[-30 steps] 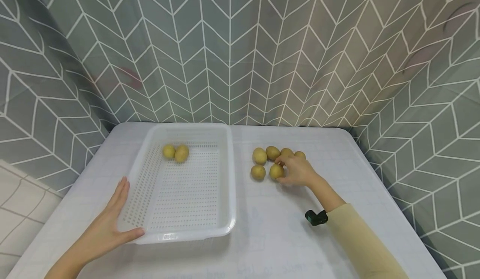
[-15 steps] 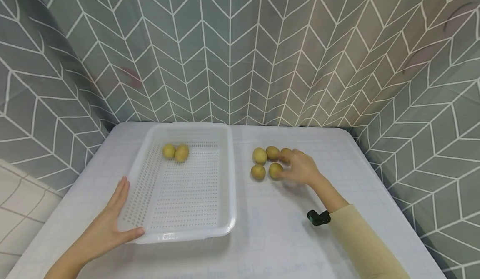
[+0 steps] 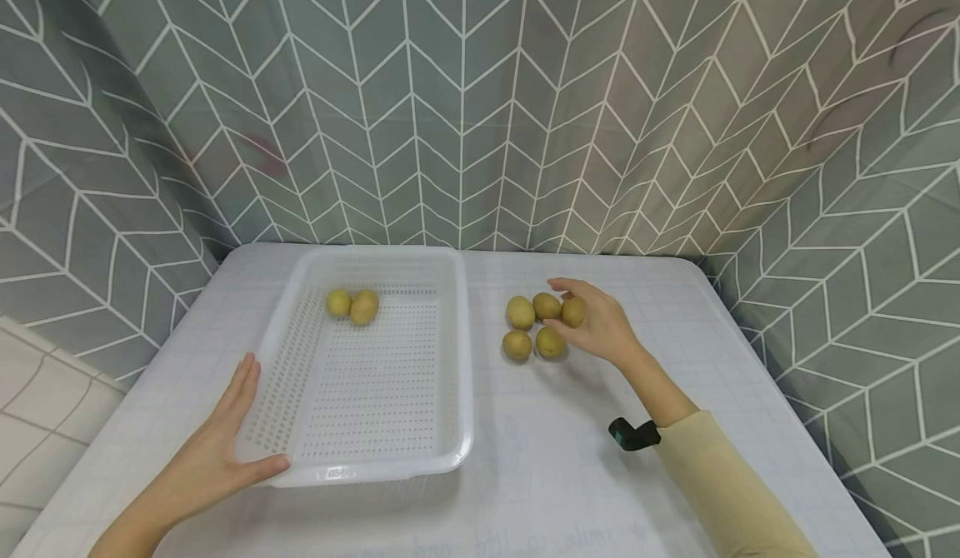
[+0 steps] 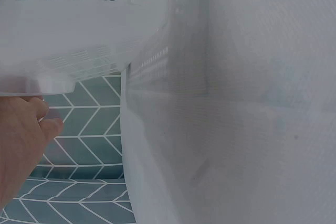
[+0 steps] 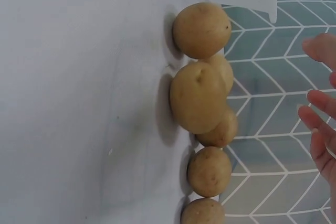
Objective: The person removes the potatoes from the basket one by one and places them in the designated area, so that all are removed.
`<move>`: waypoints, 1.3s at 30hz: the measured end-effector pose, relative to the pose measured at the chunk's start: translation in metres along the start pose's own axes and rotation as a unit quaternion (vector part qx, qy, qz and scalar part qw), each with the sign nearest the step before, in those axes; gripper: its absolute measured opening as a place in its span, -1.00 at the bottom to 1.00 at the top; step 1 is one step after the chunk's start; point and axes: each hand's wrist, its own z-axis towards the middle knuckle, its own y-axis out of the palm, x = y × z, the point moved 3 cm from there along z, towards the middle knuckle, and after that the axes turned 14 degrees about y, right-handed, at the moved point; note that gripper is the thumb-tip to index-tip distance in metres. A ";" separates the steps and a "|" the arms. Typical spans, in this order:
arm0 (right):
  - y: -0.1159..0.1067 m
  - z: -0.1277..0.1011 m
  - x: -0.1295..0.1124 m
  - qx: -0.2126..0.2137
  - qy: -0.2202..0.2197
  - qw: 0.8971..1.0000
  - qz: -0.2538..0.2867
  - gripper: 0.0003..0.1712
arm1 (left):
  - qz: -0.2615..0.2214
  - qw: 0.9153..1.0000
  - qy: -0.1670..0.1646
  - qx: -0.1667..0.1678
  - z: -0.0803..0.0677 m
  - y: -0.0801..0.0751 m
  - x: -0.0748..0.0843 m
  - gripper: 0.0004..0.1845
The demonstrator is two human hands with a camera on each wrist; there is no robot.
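Observation:
A white perforated plastic basket (image 3: 375, 375) stands on the left of the table with two potatoes (image 3: 364, 307) in its far left part. My left hand (image 3: 206, 450) lies against its near left corner, fingers straight along the side and thumb at the front rim. Several more potatoes (image 3: 521, 312) sit in a cluster to the right of the basket. Over their right side hovers my right hand (image 3: 600, 322), thumb and fingers apart around the right-hand potato (image 3: 573, 312). In the right wrist view its fingers (image 5: 321, 103) hold nothing and stand apart from the potatoes (image 5: 198, 98).
A white cloth covers the table (image 3: 540, 466). Grey curtain (image 3: 461, 108) with a white chevron pattern hangs behind and at both sides. A small black device (image 3: 633, 434) sits at my right wrist.
My right hand has drawn back from the front potato and risen over the right side of the cluster, its thumb and fingers spreading. The left hand and basket keep their place.

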 end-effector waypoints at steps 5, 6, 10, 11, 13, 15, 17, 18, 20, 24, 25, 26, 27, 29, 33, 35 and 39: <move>-0.001 0.003 -0.008 0.014 -0.045 0.999 0.026 -0.29 | -0.006 1.000 -0.008 -0.003 0.000 0.000 0.000 0.36; -0.001 0.004 -0.011 0.016 -0.054 0.998 0.029 -0.28 | -0.006 1.000 -0.009 -0.003 0.000 0.000 0.000 0.37; -0.004 0.008 -0.023 0.019 -0.077 0.996 0.037 -0.26 | -0.005 1.000 -0.011 -0.004 0.000 0.000 0.000 0.37; -0.005 0.009 -0.027 0.019 -0.080 0.996 0.040 -0.26 | -0.005 1.000 -0.011 -0.003 0.000 0.000 0.000 0.37; -0.006 0.011 -0.033 0.019 -0.086 0.995 0.047 -0.28 | -0.004 1.000 -0.012 -0.003 0.000 0.000 0.000 0.37; -0.006 0.013 -0.038 0.019 -0.091 0.994 0.050 -0.29 | -0.004 1.000 -0.014 -0.004 0.000 0.000 0.000 0.37; -0.005 0.014 -0.043 0.020 -0.095 0.994 0.053 -0.31 | -0.005 1.000 -0.013 -0.004 0.000 0.000 0.000 0.37; -0.005 0.015 -0.045 0.019 -0.096 0.994 0.053 -0.31 | -0.005 1.000 -0.012 -0.003 0.000 0.000 0.000 0.37; -0.003 0.015 -0.048 0.017 -0.094 0.994 0.052 -0.31 | -0.004 1.000 -0.010 -0.003 0.000 0.000 0.000 0.37; -0.002 0.016 -0.054 0.006 -0.091 0.994 0.058 -0.29 | -0.005 1.000 -0.010 -0.001 0.001 -0.001 0.000 0.37; -0.002 0.016 -0.055 0.004 -0.091 0.994 0.061 -0.28 | -0.006 1.000 -0.011 -0.002 0.001 -0.001 0.000 0.37; -0.002 0.016 -0.057 0.002 -0.093 0.994 0.063 -0.27 | -0.007 1.000 -0.012 -0.002 0.001 -0.002 0.001 0.37; -0.002 0.016 -0.058 0.001 -0.095 0.993 0.065 -0.27 | -0.007 1.000 -0.011 -0.003 0.001 -0.002 0.001 0.37; -0.001 0.017 -0.059 0.001 -0.100 0.993 0.069 -0.27 | -0.007 1.000 -0.010 -0.003 0.002 -0.002 0.001 0.37; -0.002 0.019 -0.064 0.000 -0.109 0.991 0.081 -0.27 | -0.007 1.000 -0.008 -0.002 0.002 -0.003 0.001 0.37; -0.002 0.021 -0.068 0.000 -0.113 0.990 0.087 -0.27 | -0.008 1.000 -0.009 -0.002 0.002 -0.002 0.001 0.37; -0.002 0.026 -0.078 -0.008 -0.122 0.989 0.089 -0.31 | -0.006 1.000 -0.014 -0.003 0.001 -0.001 0.001 0.38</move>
